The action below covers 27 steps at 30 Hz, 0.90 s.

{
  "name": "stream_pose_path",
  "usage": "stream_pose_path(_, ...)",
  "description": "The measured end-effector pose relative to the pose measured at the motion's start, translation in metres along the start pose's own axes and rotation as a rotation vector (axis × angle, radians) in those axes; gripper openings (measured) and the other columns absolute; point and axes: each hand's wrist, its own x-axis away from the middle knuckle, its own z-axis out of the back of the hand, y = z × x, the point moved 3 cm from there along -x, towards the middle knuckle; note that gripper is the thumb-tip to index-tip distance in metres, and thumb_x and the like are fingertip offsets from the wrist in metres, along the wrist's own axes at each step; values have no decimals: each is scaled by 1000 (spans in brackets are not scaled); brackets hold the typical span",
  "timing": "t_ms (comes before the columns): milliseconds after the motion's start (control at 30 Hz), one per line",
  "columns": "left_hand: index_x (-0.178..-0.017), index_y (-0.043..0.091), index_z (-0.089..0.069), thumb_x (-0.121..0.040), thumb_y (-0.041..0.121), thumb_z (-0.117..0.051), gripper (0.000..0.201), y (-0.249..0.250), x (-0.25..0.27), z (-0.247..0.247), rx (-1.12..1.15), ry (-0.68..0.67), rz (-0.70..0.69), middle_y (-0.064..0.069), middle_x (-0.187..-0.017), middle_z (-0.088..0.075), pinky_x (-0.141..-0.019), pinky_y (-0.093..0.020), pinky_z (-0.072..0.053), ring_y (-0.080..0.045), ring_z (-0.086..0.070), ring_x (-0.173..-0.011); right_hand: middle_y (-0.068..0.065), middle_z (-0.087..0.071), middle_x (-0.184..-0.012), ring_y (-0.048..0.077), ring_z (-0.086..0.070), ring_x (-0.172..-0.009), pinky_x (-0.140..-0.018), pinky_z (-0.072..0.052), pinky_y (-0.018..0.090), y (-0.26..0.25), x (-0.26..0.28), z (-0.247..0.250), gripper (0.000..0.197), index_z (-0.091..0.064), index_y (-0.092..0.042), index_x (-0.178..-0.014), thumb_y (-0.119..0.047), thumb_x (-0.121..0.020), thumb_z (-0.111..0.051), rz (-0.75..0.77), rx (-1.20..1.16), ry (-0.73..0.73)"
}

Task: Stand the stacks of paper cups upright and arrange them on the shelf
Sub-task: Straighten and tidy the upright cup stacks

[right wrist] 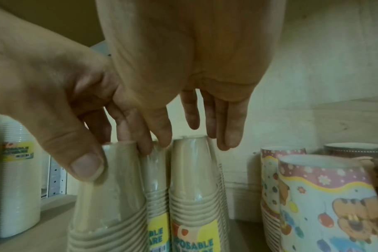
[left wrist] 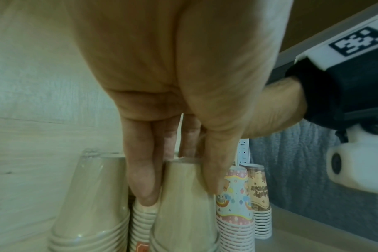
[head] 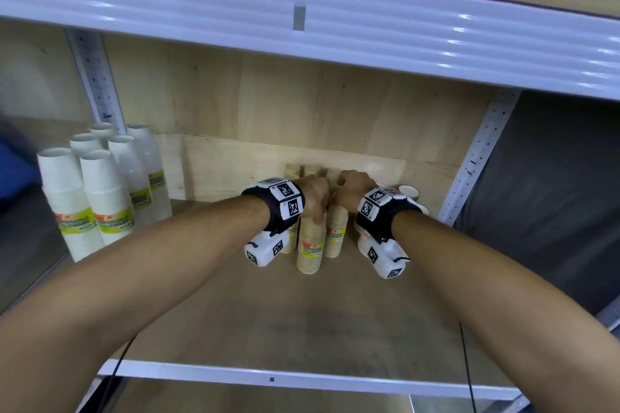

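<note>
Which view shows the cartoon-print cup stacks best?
Right wrist: the cartoon-print cup stacks fill its right side, upright, animal prints legible. Left wrist shows them smaller, past the left hand. Head view mostly hides them behind the right hand and wrist rig.

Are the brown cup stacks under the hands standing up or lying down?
Upright: the brown cup stacks stand base-up on the shelf, left hand gripping one top.
</note>
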Motion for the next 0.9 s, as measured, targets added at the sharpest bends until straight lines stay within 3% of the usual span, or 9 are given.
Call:
stream_pose_path(100, -104, 8, -69, -83, 30, -73, 31, -4, 5, 7, 23, 25, -7, -5, -96, -68, -65, -28, -48, -23, -65, -90, 6, -56, -112, 25, -58, -94, -71, -45, 29, -8, 3, 15, 35, -58, -18, -112, -27, -79, -63, -14, -35, 58)
stream_pose_path(233, -105, 10, -69, -76, 48, -75, 49, -17, 20, 31, 19, 81, 21, -3, -103, -67, -74, -31, -52, -22, -63, -94, 8, -55, -122, 26, -59, -104, -77, -48, 29, -34, 5, 30, 38, -57, -16, -119, -24, -82, -62, 35, -36, 84)
stream_pose_path(367, -115, 14, -67, -79, 31, -76, 41, -43, 42, 63, 9, 149, 104, -3, -108, -62, -82, -33, -53, -24, -62, -102, 9, -55, -128, 26, -58, -110, -83, -47, 29, -71, 4, 33, 42, -56, -15, -124, -27, -84, -63, 122, -47, 110)
stream_pose_path(467, -123, 19, -60, -80, 33, -77, 48, -67, 65, 90, 13, 227, 167, 2, -108, -50, -79, -29, -46, -21, -56, -106, 9, -56, -128, 26, -58, -111, -84, -47, 29, -107, 5, 33, 44, -55, -14, -126, -28, -86, -65, 193, -69, 98)
stream_pose_path(700, -126, 19, -60, -82, 35, -76, 49, -131, 133, 137, -49, 293, 344, 2, -121, -52, -77, -27, -40, -14, -47, -98, 8, -62, -116, 26, -62, -100, -80, -50, 29, -205, 12, 31, 44, -55, -17, -124, -30, -83, -66, 408, -122, 58)
stream_pose_path(833, -122, 19, -62, -83, 37, -74, 45, -166, 176, 155, -88, 347, 448, 3, -113, -47, -80, -27, -39, -19, -50, -109, 7, -62, -109, 27, -62, -94, -76, -51, 29, -259, 25, 36, 37, -58, -17, -116, -31, -82, -65, 535, -131, 50)
stream_pose_path(900, -121, 21, -63, -84, 40, -73, 43, -182, 195, 159, -95, 370, 503, 3, -113, -46, -87, -31, -43, -21, -50, -115, 6, -61, -105, 26, -61, -94, -78, -52, 30, -282, 33, 36, 35, -59, -17, -113, -32, -83, -66, 584, -148, 46)
